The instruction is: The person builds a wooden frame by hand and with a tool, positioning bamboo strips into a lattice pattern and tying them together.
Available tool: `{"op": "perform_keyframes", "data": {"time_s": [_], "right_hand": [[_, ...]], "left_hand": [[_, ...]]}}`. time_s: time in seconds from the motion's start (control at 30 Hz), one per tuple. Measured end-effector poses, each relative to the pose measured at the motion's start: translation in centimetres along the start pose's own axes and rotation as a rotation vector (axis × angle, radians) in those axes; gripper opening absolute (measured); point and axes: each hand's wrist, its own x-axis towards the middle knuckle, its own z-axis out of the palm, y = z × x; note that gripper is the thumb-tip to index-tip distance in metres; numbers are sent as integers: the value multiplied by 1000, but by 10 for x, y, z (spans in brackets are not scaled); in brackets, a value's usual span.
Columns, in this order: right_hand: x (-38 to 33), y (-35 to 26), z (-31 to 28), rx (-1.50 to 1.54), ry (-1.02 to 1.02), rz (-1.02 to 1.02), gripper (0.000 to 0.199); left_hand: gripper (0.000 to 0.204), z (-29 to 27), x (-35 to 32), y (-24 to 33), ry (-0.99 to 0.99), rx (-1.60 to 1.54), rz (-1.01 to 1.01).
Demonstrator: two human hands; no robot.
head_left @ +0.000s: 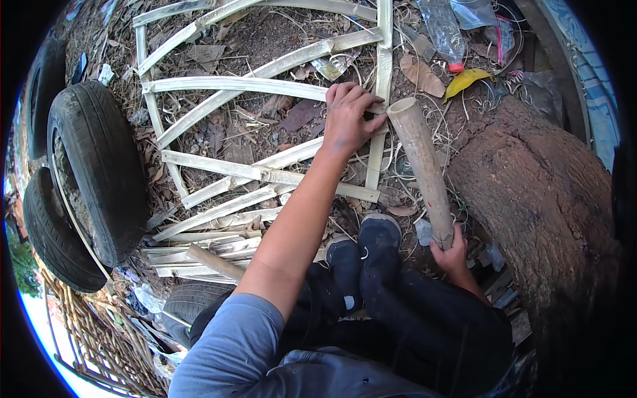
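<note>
My left hand is closed over the right end of a pale split-bamboo strip, where it meets a crosswise bamboo strip. My right hand grips the lower end of a thick bamboo pole. The pole slants up and leftward, its hollow upper end beside my left fingertips; I cannot tell whether they touch. The strips lie on the ground as a ladder-like lattice, with several crossing diagonally, such as the lower slat. Under my left palm the strip's end is partly hidden.
Old tyres stand at the left. A thick tree trunk fills the right side. Below the lattice lie stacked bamboo strips and a short stick. A plastic bottle, a yellow leaf and fibre shavings litter the soil. My shoes are close by.
</note>
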Motion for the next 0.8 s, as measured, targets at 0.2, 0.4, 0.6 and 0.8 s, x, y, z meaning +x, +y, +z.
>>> {"op": "perform_keyframes", "data": {"time_s": [0.2,0.4,0.6,0.8], "right_hand": [[11,0,0,-41,-30,46,57],[12,0,-2,-63,-26,64,57],[8,-5,-3,-28,-21,43,57],[8,-8,-2,-40,32,39,58]], "left_hand": [[15,3,-2,-5,-3,34,7],[15,3,-1,-3,-8,47,-6],[16,3,-1,-4,-16,45,-10],[15,4,-1,-4,-16,58,-2]]}}
